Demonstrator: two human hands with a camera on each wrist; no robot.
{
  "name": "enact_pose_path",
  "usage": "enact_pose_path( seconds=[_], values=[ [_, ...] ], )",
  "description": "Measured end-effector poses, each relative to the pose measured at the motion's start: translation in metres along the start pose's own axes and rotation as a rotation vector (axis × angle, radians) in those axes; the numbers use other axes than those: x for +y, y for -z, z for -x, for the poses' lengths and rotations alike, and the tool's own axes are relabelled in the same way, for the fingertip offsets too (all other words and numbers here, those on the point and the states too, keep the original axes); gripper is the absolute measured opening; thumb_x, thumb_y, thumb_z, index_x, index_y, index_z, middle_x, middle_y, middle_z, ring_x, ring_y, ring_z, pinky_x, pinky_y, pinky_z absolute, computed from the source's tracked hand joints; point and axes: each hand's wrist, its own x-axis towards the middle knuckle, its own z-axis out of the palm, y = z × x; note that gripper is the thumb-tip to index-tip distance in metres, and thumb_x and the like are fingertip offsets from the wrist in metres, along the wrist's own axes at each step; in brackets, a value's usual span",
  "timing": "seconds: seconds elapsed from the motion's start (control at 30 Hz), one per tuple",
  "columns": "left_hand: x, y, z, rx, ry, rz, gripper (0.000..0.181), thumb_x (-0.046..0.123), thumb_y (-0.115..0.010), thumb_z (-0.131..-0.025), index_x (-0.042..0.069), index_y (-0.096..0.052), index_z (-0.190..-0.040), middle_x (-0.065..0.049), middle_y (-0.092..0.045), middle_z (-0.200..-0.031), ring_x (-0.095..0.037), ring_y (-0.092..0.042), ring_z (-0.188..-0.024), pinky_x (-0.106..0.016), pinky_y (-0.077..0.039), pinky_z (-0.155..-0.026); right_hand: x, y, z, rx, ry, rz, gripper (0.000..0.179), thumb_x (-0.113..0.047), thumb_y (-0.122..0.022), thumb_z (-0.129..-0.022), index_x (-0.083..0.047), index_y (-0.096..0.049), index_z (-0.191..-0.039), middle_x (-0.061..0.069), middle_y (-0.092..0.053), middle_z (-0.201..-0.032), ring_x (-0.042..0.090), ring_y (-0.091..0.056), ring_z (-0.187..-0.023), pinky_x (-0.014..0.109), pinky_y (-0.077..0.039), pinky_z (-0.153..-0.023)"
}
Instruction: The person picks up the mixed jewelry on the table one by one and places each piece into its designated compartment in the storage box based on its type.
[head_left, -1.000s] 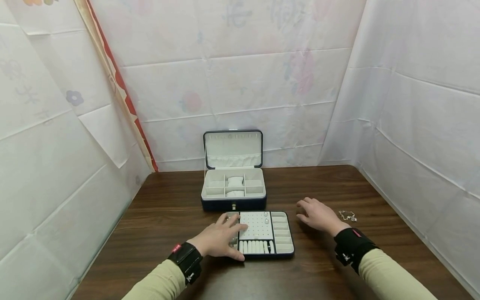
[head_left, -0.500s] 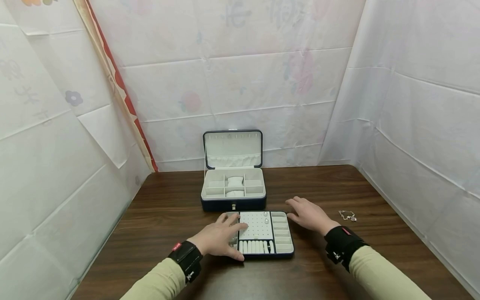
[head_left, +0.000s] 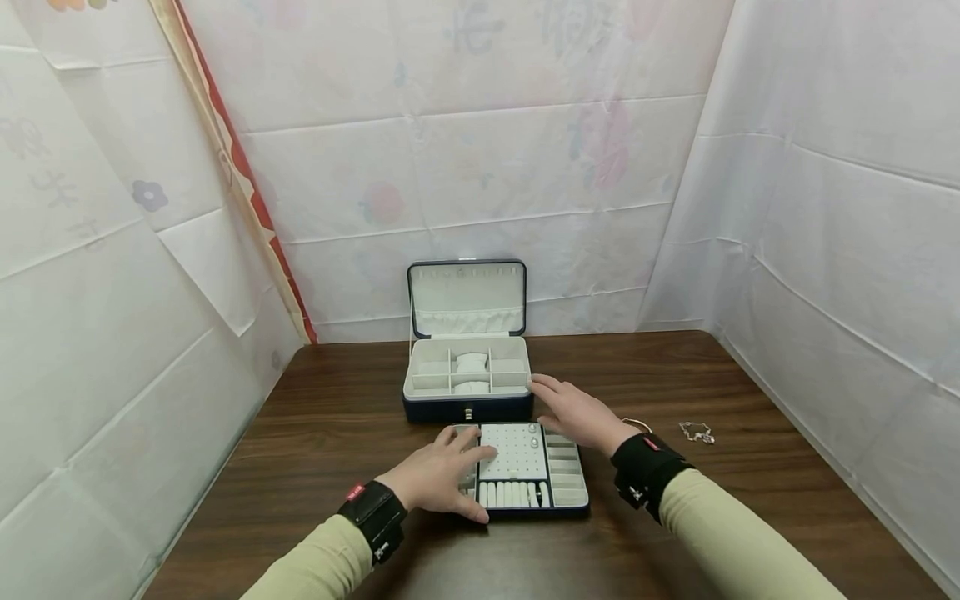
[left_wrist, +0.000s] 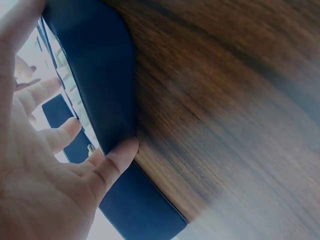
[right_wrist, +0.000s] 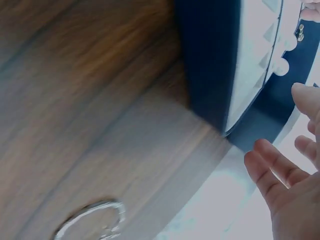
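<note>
A navy jewelry tray [head_left: 567, 511] with pale compartments lies on the table in front of the box. Spread over its left end, my left hand [head_left: 442, 475] touches it; in the left wrist view, one of its fingertips is against the navy side. Two pearl stud earrings [head_left: 533, 442] sit in the tray's perforated panel. My right hand [head_left: 581, 414], fingers extended and holding nothing, is over the tray's far right corner, by the right front corner of the navy jewelry box [head_left: 467, 410]. Whether it touches either cannot be told.
Behind the tray, the box stands with its lid [head_left: 468, 290] raised and white cushions [head_left: 471, 362] in the middle compartments. A bangle [head_left: 637, 423] lies beside my right wrist, and a charm bracelet [head_left: 696, 432] farther right. White cloth [head_left: 480, 167] hangs around the table.
My right hand has moved left from the table to the gap between box and tray. The bangle beside its wrist has come into view. The left hand and tray have stayed put.
</note>
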Motion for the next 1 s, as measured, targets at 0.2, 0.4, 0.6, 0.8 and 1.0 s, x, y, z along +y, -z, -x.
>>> enact_pose_path(
  seconds=[0.2, 0.4, 0.6, 0.8, 1.0],
  values=[
    [-0.001, -0.002, 0.0, 0.005, -0.008, -0.02, 0.096, 0.075, -0.075, -0.074, 0.031, -0.044, -0.154, -0.014, -0.029, -0.165, -0.05, -0.033, -0.144, -0.06, -0.044, -0.106, -0.009, -0.002, -0.013, -0.065, 0.017, -0.025, 0.06, -0.017, -0.069, -0.099, -0.004, -0.044, -0.152, 0.018, -0.044, -0.155, 0.041, -0.051, -0.135, 0.053, -0.047, -0.104],
    [-0.003, -0.003, -0.001, -0.011, -0.005, 0.006, 0.098, 0.076, -0.074, -0.074, 0.031, -0.041, -0.156, -0.014, -0.025, -0.167, -0.053, -0.029, -0.146, -0.062, -0.041, -0.108, -0.012, -0.004, -0.022, -0.1, -0.02, -0.017, 0.048, -0.014, -0.064, -0.102, -0.005, -0.05, -0.147, 0.014, -0.054, -0.143, 0.032, -0.056, -0.13, 0.046, -0.048, -0.104],
    [-0.004, -0.003, 0.0, -0.025, 0.0, 0.023, 0.101, 0.076, -0.076, -0.072, 0.032, -0.04, -0.156, -0.014, -0.022, -0.168, -0.054, -0.026, -0.147, -0.062, -0.04, -0.109, -0.013, -0.005, -0.031, -0.077, 0.013, 0.019, 0.034, -0.008, -0.062, -0.102, -0.002, -0.057, -0.135, 0.014, -0.06, -0.127, 0.031, -0.062, -0.115, 0.043, -0.052, -0.096],
    [-0.005, -0.003, -0.001, -0.03, -0.007, 0.021, 0.103, 0.077, -0.075, -0.072, 0.033, -0.039, -0.157, -0.013, -0.021, -0.168, -0.053, -0.026, -0.148, -0.061, -0.038, -0.111, -0.015, -0.004, -0.038, -0.108, -0.022, 0.009, 0.029, -0.007, -0.062, -0.102, -0.004, -0.058, -0.13, 0.014, -0.061, -0.125, 0.032, -0.062, -0.114, 0.044, -0.051, -0.095],
    [-0.006, -0.002, -0.003, -0.002, -0.054, -0.003, 0.108, 0.076, -0.077, -0.07, 0.029, -0.036, -0.158, -0.013, -0.028, -0.161, -0.036, -0.033, -0.146, -0.052, -0.044, -0.108, -0.016, -0.005, -0.046, -0.141, -0.07, -0.009, 0.026, -0.009, -0.063, -0.101, -0.006, -0.061, -0.127, 0.013, -0.064, -0.125, 0.032, -0.062, -0.116, 0.045, -0.05, -0.098]
  ],
)
